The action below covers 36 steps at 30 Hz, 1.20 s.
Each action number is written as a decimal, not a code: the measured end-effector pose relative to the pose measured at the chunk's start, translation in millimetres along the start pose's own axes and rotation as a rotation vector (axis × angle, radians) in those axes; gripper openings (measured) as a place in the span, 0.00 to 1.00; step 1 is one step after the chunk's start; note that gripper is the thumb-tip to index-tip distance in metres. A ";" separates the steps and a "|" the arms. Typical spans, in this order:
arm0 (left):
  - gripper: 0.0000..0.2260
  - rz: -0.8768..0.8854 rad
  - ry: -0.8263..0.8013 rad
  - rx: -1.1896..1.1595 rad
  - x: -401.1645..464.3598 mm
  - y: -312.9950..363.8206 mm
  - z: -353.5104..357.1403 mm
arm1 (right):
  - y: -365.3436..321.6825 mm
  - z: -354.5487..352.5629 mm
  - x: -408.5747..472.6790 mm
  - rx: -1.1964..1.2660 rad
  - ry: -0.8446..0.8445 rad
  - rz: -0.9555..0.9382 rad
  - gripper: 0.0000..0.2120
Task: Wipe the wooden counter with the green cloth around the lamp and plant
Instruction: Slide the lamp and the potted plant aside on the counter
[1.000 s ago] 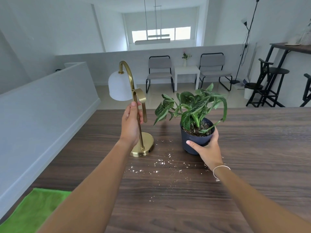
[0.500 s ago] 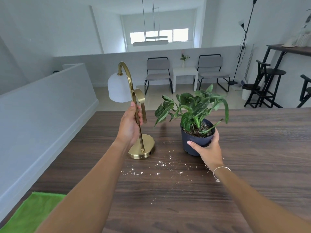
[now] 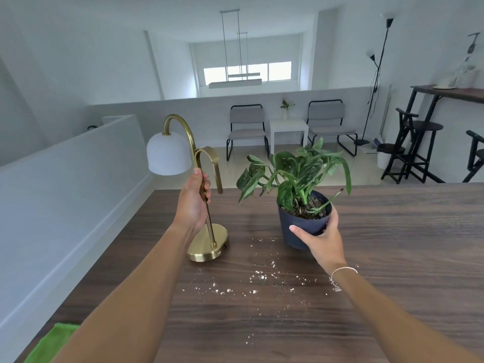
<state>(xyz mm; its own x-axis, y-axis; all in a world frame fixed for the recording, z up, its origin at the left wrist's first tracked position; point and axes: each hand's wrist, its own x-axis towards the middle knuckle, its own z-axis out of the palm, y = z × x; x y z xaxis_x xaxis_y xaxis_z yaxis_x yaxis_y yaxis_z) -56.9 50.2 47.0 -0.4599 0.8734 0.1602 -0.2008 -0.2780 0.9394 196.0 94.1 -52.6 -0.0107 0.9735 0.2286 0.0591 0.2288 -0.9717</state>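
While the left hand (image 3: 193, 203) gripped the stem of the brass lamp (image 3: 207, 231), its white dome shade hung to the left and its round base tilted on the dark wooden desk (image 3: 392, 244). Just beside it, the right hand (image 3: 323, 238) curled around the plant (image 3: 301, 179) in its dark pot. White crumbs (image 3: 259, 279) lay scattered nearer the person. The green cloth (image 3: 49, 345) sat well apart, at the desk's near left corner.

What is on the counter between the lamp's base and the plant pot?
In the head view, bare wooden counter with a few white crumbs separates the lamp base from the plant pot. Most crumbs lie nearer the camera.
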 end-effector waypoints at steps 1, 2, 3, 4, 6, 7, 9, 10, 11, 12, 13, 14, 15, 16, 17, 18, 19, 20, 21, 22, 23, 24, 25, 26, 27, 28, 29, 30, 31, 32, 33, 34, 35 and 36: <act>0.14 0.006 0.000 0.013 4.4 3.0 -4.8 | -2.6 4.1 2.4 0.005 -0.006 -0.003 0.48; 0.14 0.011 -0.001 0.023 8.9 6.6 -9.2 | -5.3 8.6 4.7 0.013 -0.012 -0.007 0.48; 0.14 0.018 -0.004 0.033 13.4 10.3 -13.3 | -7.9 13.4 6.9 0.018 -0.017 -0.011 0.48; 0.14 0.027 -0.007 0.038 17.8 14.3 -16.7 | -10.7 18.9 9.0 0.020 -0.022 -0.018 0.48; 0.13 0.052 -0.013 0.041 27.3 22.5 -23.4 | -15.4 31.6 13.5 0.017 -0.034 -0.027 0.48; 0.13 0.063 -0.015 0.043 32.3 26.4 -27.1 | -17.1 38.5 16.0 0.016 -0.039 -0.027 0.48; 0.13 0.079 -0.013 0.046 42.9 33.6 -35.5 | -19.3 53.7 21.6 0.014 -0.052 -0.025 0.48; 0.13 0.086 -0.011 0.046 48.5 36.8 -40.6 | -19.8 61.8 24.5 0.015 -0.058 -0.025 0.48; 0.13 0.091 -0.008 0.047 54.5 39.5 -46.0 | -20.2 70.4 27.7 0.017 -0.063 -0.026 0.48; 0.14 0.092 -0.005 0.051 60.5 41.6 -51.5 | -20.3 79.0 31.0 0.018 -0.068 -0.027 0.48; 0.14 0.088 -0.001 0.055 67.0 43.1 -57.3 | -20.5 87.7 34.5 0.019 -0.072 -0.027 0.48; 0.14 0.084 0.003 0.061 73.6 44.1 -63.2 | -21.1 97.0 38.2 0.022 -0.074 -0.027 0.47; 0.14 0.081 0.006 0.070 80.5 44.4 -69.5 | -21.4 106.2 42.2 0.025 -0.073 -0.026 0.47; 0.14 0.080 0.006 0.081 87.9 44.0 -76.1 | -21.6 115.6 46.3 0.026 -0.072 -0.025 0.46; 0.14 0.080 0.004 0.089 95.1 43.0 -82.5 | -21.4 124.9 50.8 0.025 -0.071 -0.023 0.45; 0.14 0.078 0.001 0.095 102.3 41.2 -88.9 | -20.8 134.3 55.2 0.024 -0.073 -0.021 0.45; 0.14 0.076 -0.004 0.100 109.3 39.1 -95.0 | -19.6 143.5 59.5 0.025 -0.076 -0.018 0.45; 0.14 0.076 -0.010 0.106 115.5 36.8 -100.2 | -18.3 152.3 63.7 0.028 -0.079 -0.013 0.46; 0.14 0.075 -0.016 0.109 121.1 34.4 -104.8 | -16.6 160.7 67.7 0.030 -0.082 -0.007 0.46; 0.14 0.075 -0.021 0.108 126.8 31.5 -109.3 | -14.1 169.0 71.6 0.029 -0.083 0.000 0.47; 0.14 0.077 -0.024 0.103 132.9 28.7 -113.9 | -11.7 177.1 75.5 0.024 -0.084 0.003 0.47; 0.14 0.078 -0.025 0.096 138.9 25.8 -118.6 | -8.8 184.9 79.4 0.016 -0.086 0.005 0.48; 0.14 0.078 -0.026 0.091 143.2 23.3 -122.6 | -6.5 190.6 82.0 0.009 -0.090 0.005 0.49; 0.14 0.078 -0.028 0.087 146.8 21.0 -126.0 | -4.4 195.7 84.3 0.004 -0.093 0.005 0.49; 0.14 0.079 -0.032 0.084 151.1 18.5 -129.8 | -1.7 201.4 87.2 -0.001 -0.092 0.006 0.50; 0.14 0.079 -0.033 0.083 154.8 16.2 -133.2 | 0.5 206.9 89.6 -0.003 -0.091 0.007 0.50; 0.13 0.079 -0.033 0.084 157.9 14.2 -135.8 | 2.1 211.9 91.4 -0.001 -0.089 0.009 0.50; 0.13 0.080 -0.032 0.084 160.5 12.2 -137.7 | 3.6 216.4 93.0 0.002 -0.087 0.012 0.50; 0.13 0.081 -0.031 0.084 162.7 10.1 -139.4 | 5.1 220.4 94.2 0.005 -0.083 0.013 0.50; 0.13 0.084 -0.033 0.085 164.8 8.4 -141.1 | 7.1 224.2 95.5 0.005 -0.077 0.014 0.50; 0.13 0.087 -0.035 0.085 166.6 6.9 -143.0 | 8.9 227.8 96.6 0.004 -0.073 0.015 0.51; 0.13 0.090 -0.037 0.082 168.6 5.5 -145.3 | 10.7 231.1 97.5 0.002 -0.072 0.018 0.51; 0.13 0.091 -0.038 0.077 170.6 4.3 -147.7 | 12.5 234.4 98.5 0.001 -0.075 0.021 0.51; 0.13 0.090 -0.037 0.071 172.5 3.6 -150.0 | 14.5 237.6 99.5 0.003 -0.078 0.024 0.52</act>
<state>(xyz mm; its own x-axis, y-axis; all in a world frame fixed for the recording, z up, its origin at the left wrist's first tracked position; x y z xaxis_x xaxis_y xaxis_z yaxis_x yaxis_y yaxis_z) -266.7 139.9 32.5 -0.4408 0.8606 0.2549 -0.0977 -0.3283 0.9395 -41.3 195.0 -58.2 -0.0870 0.9758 0.2004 0.0574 0.2057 -0.9769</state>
